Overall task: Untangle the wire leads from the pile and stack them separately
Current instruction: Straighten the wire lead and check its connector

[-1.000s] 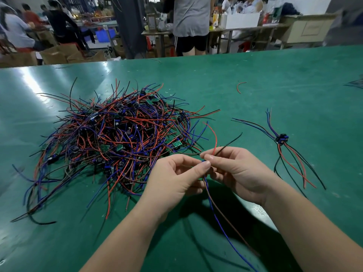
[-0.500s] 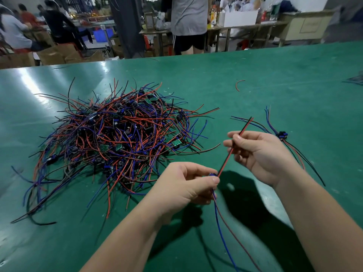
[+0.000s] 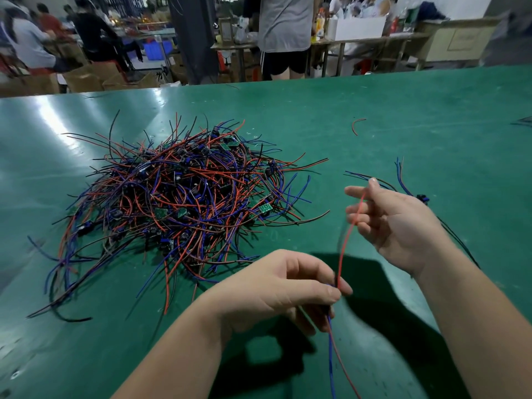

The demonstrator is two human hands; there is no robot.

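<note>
A big tangled pile of red, blue and black wire leads [image 3: 175, 208] with small green boards lies on the green table [image 3: 403, 116], left of centre. My left hand [image 3: 285, 289] pinches one wire lead [image 3: 344, 246] at its middle; a red strand rises from the pinch and blue and red strands hang below. My right hand [image 3: 394, 223] is up and to the right, fingers loosely spread, with the red strand running across its fingertips. Behind that hand lies a separated lead [image 3: 408, 188] with a small dark part, half hidden.
A short loose red wire piece [image 3: 357, 125] lies far back on the table. Beyond the far edge stand a person in a grey shirt [image 3: 285, 33], other seated people, cardboard boxes and work benches. Another dark wire shows at the right edge [image 3: 524, 122].
My hands have moved apart: the right one rose and opened its fingers, letting the red strand slide to its tips. The left hand stayed low, still pinching the lead.
</note>
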